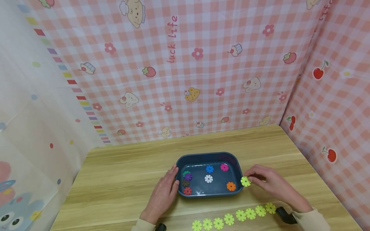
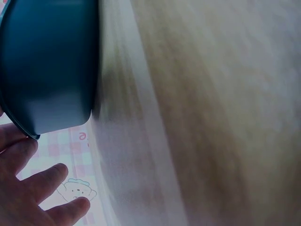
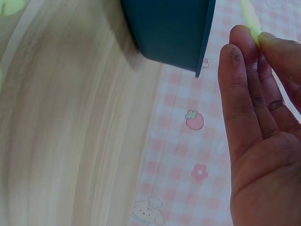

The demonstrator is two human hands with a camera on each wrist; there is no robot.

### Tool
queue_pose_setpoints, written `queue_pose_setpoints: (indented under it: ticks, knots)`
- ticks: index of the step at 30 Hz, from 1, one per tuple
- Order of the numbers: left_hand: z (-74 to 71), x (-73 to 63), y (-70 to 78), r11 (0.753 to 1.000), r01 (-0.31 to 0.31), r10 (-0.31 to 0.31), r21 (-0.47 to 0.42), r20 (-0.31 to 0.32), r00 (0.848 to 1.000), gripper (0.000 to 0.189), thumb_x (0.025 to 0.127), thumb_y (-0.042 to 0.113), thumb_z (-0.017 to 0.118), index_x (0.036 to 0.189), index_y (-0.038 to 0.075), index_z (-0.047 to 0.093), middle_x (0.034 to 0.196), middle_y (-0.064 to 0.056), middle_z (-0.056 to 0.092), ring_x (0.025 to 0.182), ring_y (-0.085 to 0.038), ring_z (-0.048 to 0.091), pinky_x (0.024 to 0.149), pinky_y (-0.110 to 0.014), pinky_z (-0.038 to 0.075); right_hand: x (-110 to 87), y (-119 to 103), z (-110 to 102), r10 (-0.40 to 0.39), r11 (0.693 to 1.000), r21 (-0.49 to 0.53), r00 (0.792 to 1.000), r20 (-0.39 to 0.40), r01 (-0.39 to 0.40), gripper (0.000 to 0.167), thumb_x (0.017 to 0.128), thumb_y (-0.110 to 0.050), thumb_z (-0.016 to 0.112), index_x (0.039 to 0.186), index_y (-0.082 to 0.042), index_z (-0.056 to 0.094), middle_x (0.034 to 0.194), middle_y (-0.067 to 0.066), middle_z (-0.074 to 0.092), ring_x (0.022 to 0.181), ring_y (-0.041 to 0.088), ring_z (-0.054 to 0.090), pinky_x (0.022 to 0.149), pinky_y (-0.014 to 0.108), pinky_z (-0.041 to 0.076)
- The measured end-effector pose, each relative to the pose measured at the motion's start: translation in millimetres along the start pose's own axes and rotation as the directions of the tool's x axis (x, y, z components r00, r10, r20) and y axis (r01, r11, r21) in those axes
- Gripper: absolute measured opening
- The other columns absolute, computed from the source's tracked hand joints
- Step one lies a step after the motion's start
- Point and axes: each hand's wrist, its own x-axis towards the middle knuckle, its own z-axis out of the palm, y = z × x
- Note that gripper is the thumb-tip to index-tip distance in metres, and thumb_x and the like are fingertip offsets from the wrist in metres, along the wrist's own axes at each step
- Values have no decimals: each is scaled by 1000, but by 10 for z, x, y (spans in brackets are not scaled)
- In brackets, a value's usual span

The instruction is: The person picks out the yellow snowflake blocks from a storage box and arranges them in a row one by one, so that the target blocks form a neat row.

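A dark blue rectangular tub stands on the wooden table with several notched plastic discs in it: a blue disc, a pink disc, a white disc, an orange disc, and green, purple, brown and red ones by the left wall. My left hand rests against its left rim, fingers fairly straight and spread in the left wrist view. Between thumb and fingertips my right hand pinches a yellow-green disc at the tub's right rim. The right wrist view shows this disc edge-on.
In front of the tub, a slanting row of several yellow-green discs lies on the wooden table. Pink checked cloth hangs behind and on the right, pale dotted cloth on the left. Black wrist straps are near both sleeves.
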Motion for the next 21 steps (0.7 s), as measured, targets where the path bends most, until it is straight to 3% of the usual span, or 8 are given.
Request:
queue_pose_setpoints:
  ticks: [21]
  knots:
    - [-6, 8, 2, 1000, 9, -9, -6, 11, 1000, 50, 110, 28, 51, 156, 8, 47, 165, -5, 39, 149, -32, 40, 117, -59, 36, -313, 135, -155, 33, 995, -88, 997, -66, -38, 34, 88, 7, 76, 105, -22, 75, 97, -11, 72, 82, 1, 65, 70, 13, 53]
